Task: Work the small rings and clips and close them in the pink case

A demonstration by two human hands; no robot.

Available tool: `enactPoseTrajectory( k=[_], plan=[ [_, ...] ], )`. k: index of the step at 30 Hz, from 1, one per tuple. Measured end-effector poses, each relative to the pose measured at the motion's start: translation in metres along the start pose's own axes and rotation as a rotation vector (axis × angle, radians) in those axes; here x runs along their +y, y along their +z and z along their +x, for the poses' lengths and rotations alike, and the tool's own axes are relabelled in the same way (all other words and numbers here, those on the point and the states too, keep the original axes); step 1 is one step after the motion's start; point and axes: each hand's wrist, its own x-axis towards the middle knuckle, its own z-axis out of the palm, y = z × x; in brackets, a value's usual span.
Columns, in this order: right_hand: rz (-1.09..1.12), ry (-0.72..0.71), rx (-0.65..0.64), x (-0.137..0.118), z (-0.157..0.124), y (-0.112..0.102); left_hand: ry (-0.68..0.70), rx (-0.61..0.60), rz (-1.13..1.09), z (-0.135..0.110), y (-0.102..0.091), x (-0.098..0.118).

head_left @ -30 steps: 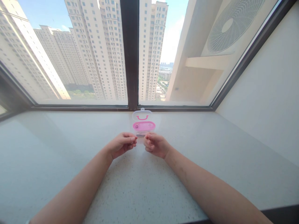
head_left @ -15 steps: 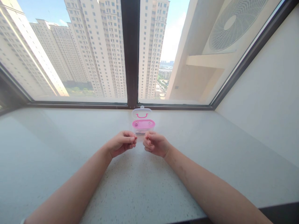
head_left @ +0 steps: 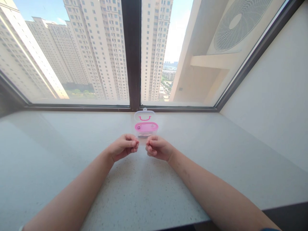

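My left hand is closed in a pinch above the sill, thumb against the forefinger. Whatever its fingertips hold is too small to make out. Facing it across a narrow gap, my right hand is pinched with curled fingers, and its contents are likewise hidden. Just beyond both hands stands a small clear plastic box with a pink tray in its top. A small dark ring-like item lies at the tray's left end. The box's clear lid, with a pink handle, is tilted back open.
A speckled white sill spreads beneath my arms. Behind the box runs the dark window frame with its upright bar. A white wall rises on the right. Tall buildings and an outdoor fan unit show through the glass.
Both hands stay pinched and close together, with the fingers shifting slightly. The whole view has moved a little, so everything appears slightly farther left and higher.
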Motion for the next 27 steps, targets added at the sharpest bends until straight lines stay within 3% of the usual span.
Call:
enactPoseTrajectory(
  k=[13, 27],
  plan=[
    [-0.007, 0.005, -0.053, 0.003, 0.003, -0.005, 0.010, -0.057, 0.002, 0.001, -0.004, -0.002],
    [-0.026, 0.019, 0.081, 0.004, 0.007, -0.011, 0.148, -0.002, -0.016, 0.003, -0.006, 0.000]
  ],
)
